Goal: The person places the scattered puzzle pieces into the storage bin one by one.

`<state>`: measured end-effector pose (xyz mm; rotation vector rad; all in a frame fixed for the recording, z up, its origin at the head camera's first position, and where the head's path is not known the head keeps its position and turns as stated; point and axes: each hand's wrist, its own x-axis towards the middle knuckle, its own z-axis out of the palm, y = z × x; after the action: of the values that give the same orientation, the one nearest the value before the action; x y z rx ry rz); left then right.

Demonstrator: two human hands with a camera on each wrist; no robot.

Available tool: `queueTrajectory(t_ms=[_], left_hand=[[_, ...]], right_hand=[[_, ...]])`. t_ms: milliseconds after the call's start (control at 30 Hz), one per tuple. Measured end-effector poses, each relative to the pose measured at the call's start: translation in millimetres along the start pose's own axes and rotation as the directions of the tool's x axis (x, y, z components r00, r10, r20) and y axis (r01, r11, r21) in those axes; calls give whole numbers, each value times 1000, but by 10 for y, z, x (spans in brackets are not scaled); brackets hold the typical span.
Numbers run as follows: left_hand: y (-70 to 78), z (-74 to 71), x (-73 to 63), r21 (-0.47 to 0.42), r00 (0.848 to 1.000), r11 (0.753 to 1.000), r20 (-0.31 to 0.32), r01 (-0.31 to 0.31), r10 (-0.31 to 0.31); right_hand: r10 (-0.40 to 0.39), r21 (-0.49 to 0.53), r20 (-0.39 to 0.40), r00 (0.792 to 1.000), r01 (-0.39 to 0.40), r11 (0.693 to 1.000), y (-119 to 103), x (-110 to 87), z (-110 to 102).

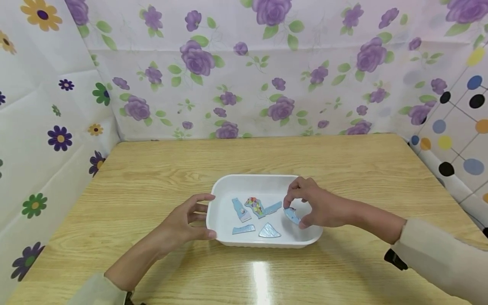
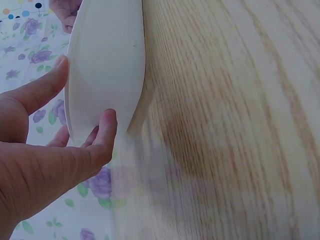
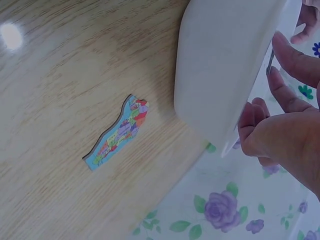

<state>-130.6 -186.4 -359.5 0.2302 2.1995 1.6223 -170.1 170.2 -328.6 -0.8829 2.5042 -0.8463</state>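
Observation:
A white plastic basin (image 1: 263, 244) sits on the wooden table with several flat puzzle pieces lying apart on its floor. Most are pale blue, like the curved-edged piece (image 1: 269, 231); a multicoloured map piece (image 1: 256, 206) lies among them. My right hand (image 1: 314, 204) pinches a blue puzzle piece (image 1: 291, 215) between thumb and fingers, over the basin's right end. In the right wrist view the held piece shows only as a thin edge. With thumb and fingers spread, my left hand (image 1: 182, 225) touches the basin's left end; its palm stays off the wall (image 2: 107, 65).
One more colourful map piece (image 3: 117, 132) lies on the tabletop outside the basin in the right wrist view. Floral sheeting (image 1: 236, 101) hangs behind the table, with patterned sheets at both sides. Bare wood (image 1: 160, 169) surrounds the basin.

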Motion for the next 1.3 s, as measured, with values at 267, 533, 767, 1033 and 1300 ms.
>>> queueTrajectory(t_ms=[267,533,767,1033,1300], left_hand=[[3,8,9,-12,1000,1000,22,-6,7],[-2,8,16,-16,1000,1000,28,-7,7],[7,5,12,-11,1000,1000,22,-2,2],[20,-5,-9,-16,1000,1000,17,-2,2],[32,-5,-17,4,1000,1000,8,-14,14]], right_hand=[[-20,-21,22,1000,21,1000,-9,54,104],[-9,-22,-12,1000,8,1000,-30,48,92],[-3,5,-53,999,4,1000,-18,14,37],[11,26,-102,995,-9,1000,3,-47,-20],[19,18,-109,994,-17,1000,49,-104,-23]])
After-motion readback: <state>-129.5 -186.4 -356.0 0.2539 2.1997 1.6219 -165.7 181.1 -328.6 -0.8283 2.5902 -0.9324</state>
